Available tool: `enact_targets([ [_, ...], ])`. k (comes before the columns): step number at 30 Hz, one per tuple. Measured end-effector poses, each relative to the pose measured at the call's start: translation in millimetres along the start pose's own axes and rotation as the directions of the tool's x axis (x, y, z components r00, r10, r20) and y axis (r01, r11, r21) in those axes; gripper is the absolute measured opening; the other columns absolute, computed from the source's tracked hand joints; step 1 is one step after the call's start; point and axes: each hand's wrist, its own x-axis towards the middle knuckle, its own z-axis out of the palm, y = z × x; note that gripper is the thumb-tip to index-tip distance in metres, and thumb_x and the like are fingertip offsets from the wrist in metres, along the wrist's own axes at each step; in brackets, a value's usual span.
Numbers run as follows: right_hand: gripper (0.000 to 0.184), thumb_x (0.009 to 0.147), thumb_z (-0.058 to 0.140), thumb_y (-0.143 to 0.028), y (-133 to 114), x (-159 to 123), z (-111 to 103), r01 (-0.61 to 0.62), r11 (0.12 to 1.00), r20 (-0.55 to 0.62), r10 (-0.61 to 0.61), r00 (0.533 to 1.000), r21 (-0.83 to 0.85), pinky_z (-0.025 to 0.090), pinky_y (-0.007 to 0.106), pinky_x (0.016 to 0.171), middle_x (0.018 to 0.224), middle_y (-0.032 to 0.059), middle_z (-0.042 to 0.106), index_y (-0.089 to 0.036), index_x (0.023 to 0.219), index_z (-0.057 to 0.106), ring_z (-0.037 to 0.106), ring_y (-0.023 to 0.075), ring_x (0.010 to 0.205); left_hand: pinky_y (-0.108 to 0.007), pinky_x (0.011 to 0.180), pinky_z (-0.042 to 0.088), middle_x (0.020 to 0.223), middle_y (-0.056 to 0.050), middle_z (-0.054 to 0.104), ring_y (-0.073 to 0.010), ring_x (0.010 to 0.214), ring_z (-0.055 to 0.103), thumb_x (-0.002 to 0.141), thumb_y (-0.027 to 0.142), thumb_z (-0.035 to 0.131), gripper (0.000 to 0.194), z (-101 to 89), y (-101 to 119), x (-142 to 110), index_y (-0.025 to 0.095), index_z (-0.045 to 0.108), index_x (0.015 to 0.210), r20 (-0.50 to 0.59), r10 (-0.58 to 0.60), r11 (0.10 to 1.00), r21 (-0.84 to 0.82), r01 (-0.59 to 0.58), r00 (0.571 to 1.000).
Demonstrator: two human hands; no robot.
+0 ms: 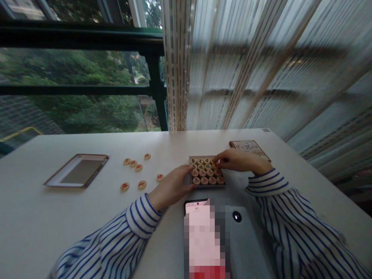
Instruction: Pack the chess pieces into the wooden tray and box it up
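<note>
Box of pieces [207, 171] between hands [203, 173]

a home-like room: white table [58, 217] by a curtained window [87, 77] overlooking trees.

Soft, dim daylight is coming in through the window [78, 77] at the upper left and filtering through the pale curtain [261, 69], leaving the white counter [43, 217] looking evenly greyish with only faint shadows lying under the left hand [173, 188] and the right hand [236, 161]. The wide lens is bending the view strongly, so the window bars and curtain stripes are bowing and smearing towards the edges and the right corner is falling dark. The phone [203, 236] at the bottom is showing as a pixelated block, and the small printed pieces are appearing slightly soft.
</note>
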Motion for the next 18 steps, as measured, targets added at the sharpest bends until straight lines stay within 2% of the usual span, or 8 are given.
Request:
enact_targets([
  [4, 0.03, 0.077, 0.047, -0.032, 0.0, -0.1, 0.2, 0.009, 1.0, -0.001, -0.009, 1.0, 0.004, 0.035, 0.024, 0.053, 0.07, 0.0021, 0.065, -0.024, 0.098, 0.066, 0.054, 0.0138, 0.059, -0.036, 0.097, 0.037, 0.122, -0.01, 0.053, -0.0215, 0.111, 0.049, 0.073, 0.032, 0.057, 0.05, 0.0, 0.2, -0.5, 0.016, 0.046, 0.119, 0.0, 0.009, 1.0, 0.008, -0.009, 1.0],
  [10, 0.03, 0.077, 0.046, -0.031, 0.6, -0.7, 0.3, 0.011, 1.0, 0.005, -0.011, 1.0, 0.012, 0.037, 0.024, 0.056, 0.075, 0.0028, 0.067, -0.024, 0.098, 0.066, 0.054, 0.014, 0.062, -0.038, 0.097, 0.037, 0.122, -0.008, 0.053, -0.0216, 0.111, 0.049, 0.072, 0.03, 0.057, 0.049, 0.3, -0.4, 0.0, 0.019, 0.045, 0.119, 0.0, 0.015, 1.0, -0.001, -0.015, 1.0],
  [18, 0.031, 0.076, 0.047, -0.031, 0.3, -0.6, 0.2, -0.003, 1.0, 0.007, 0.003, 1.0, 0.005, 0.034, 0.023, 0.052, 0.068, 0.0016, 0.064, -0.024, 0.1, 0.066, 0.051, 0.0128, 0.057, -0.035, 0.096, 0.037, 0.12, -0.008, 0.054, -0.0212, 0.11, 0.05, 0.072, 0.031, 0.057, 0.049, 0.9, -1.2, 0.2, 0.019, 0.046, 0.119, -0.009, 0.011, 1.0, 0.014, -0.01, 1.0],
])
